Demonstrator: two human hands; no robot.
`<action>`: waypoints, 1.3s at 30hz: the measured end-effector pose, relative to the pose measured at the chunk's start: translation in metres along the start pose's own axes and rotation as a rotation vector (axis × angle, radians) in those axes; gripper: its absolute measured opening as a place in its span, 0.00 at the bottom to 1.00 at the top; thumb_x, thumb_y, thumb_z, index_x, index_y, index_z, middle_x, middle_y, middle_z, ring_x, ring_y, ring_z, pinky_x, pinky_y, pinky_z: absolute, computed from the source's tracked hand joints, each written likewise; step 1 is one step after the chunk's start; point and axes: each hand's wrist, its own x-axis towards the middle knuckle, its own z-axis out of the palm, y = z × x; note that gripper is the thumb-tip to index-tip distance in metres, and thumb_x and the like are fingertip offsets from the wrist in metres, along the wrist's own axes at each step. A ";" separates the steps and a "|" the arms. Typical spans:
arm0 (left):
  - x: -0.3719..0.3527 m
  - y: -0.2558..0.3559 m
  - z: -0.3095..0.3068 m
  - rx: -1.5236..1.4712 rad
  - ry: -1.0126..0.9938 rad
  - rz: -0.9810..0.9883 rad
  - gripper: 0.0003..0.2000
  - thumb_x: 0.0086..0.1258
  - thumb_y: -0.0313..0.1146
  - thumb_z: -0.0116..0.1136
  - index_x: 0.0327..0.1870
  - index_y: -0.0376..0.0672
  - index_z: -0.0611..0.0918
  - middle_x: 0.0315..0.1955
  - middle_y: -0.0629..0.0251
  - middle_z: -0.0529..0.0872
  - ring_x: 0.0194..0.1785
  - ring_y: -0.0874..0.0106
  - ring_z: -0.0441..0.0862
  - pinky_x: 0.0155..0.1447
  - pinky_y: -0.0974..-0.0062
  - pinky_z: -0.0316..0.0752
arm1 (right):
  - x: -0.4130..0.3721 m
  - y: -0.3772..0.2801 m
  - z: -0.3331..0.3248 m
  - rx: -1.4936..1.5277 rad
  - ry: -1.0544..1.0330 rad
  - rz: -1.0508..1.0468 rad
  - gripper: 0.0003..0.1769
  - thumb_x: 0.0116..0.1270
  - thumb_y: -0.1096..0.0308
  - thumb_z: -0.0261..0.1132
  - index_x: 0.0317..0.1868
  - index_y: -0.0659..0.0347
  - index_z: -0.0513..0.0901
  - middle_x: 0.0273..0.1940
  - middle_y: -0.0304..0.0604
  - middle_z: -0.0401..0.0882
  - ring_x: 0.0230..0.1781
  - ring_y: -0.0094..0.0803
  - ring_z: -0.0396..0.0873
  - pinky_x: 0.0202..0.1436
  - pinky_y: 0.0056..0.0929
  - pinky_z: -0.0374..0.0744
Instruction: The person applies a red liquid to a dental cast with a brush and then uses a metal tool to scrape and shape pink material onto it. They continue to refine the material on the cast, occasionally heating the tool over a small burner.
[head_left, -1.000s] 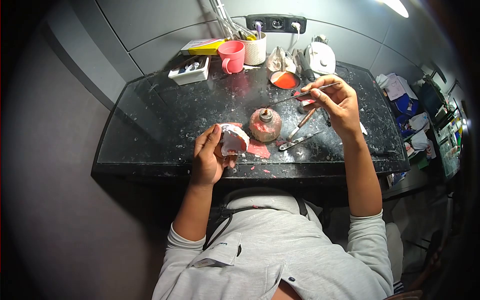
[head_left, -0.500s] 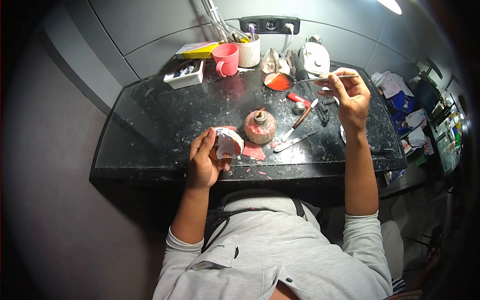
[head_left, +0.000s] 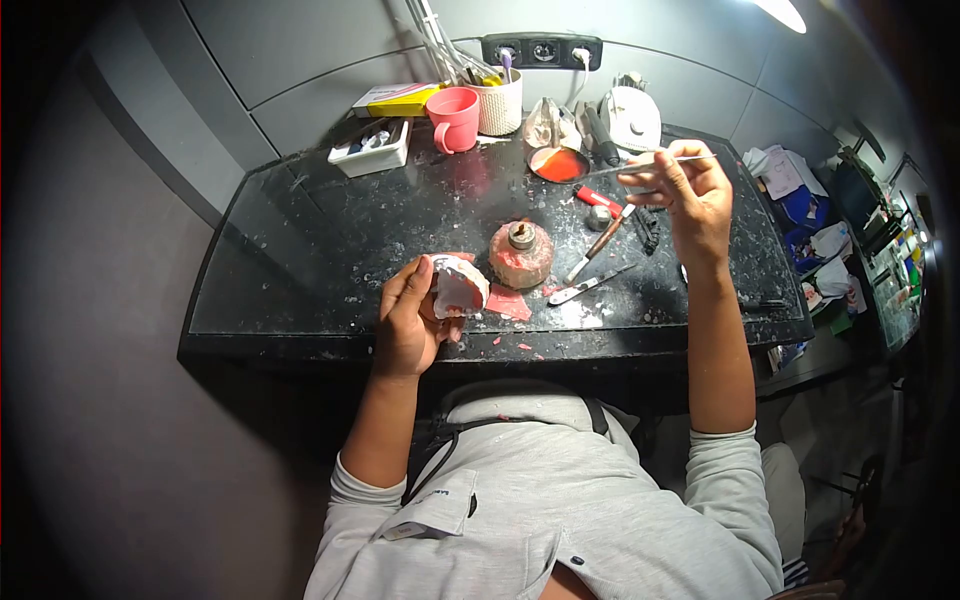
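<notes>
A white cast with a reddish layer (head_left: 461, 288) rests in my left hand (head_left: 408, 309), its fingers wrapped round the near side. My right hand (head_left: 690, 192) pinches a thin metal tool (head_left: 630, 167), whose tip reaches left to the edge of a small round dish of red-orange wax (head_left: 559, 164). Between my hands stands a wax-stained burner (head_left: 521, 254). Pink wax sheet pieces (head_left: 509, 303) lie at its foot. To its right are a knife (head_left: 591, 285) and a brown-handled spatula (head_left: 603, 239).
At the back stand a pink mug (head_left: 453, 120), a woven holder with tools (head_left: 499, 106) and a white tray (head_left: 369, 150). A red lighter (head_left: 598, 201) and a metal nut-like piece (head_left: 599, 217) lie below my right hand. A white device (head_left: 631, 118) stands behind.
My right hand has moved slightly left and down, bringing the tool's tip to the wax dish. The flame seen at the burner's top no longer shows. My left hand has barely moved.
</notes>
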 end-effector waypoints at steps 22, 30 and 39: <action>-0.001 0.004 0.009 -0.027 0.021 -0.019 0.23 0.86 0.46 0.45 0.54 0.32 0.84 0.32 0.62 0.90 0.23 0.80 0.79 0.22 0.83 0.70 | -0.007 0.009 0.019 0.122 -0.142 0.312 0.06 0.73 0.76 0.69 0.47 0.66 0.82 0.42 0.51 0.90 0.43 0.39 0.92 0.47 0.34 0.93; 0.006 0.005 0.011 0.007 -0.055 -0.109 0.24 0.84 0.48 0.46 0.48 0.31 0.84 0.27 0.61 0.88 0.20 0.79 0.80 0.20 0.83 0.69 | -0.009 0.007 0.021 0.044 -0.178 0.252 0.07 0.73 0.74 0.70 0.47 0.65 0.83 0.42 0.49 0.91 0.44 0.37 0.92 0.42 0.30 0.91; -0.002 -0.006 0.004 -0.043 -0.064 -0.089 0.24 0.83 0.47 0.46 0.42 0.33 0.85 0.24 0.61 0.87 0.19 0.79 0.78 0.19 0.82 0.67 | -0.017 -0.003 0.031 0.124 -0.322 0.130 0.08 0.72 0.77 0.70 0.49 0.68 0.83 0.42 0.52 0.90 0.42 0.35 0.91 0.33 0.25 0.89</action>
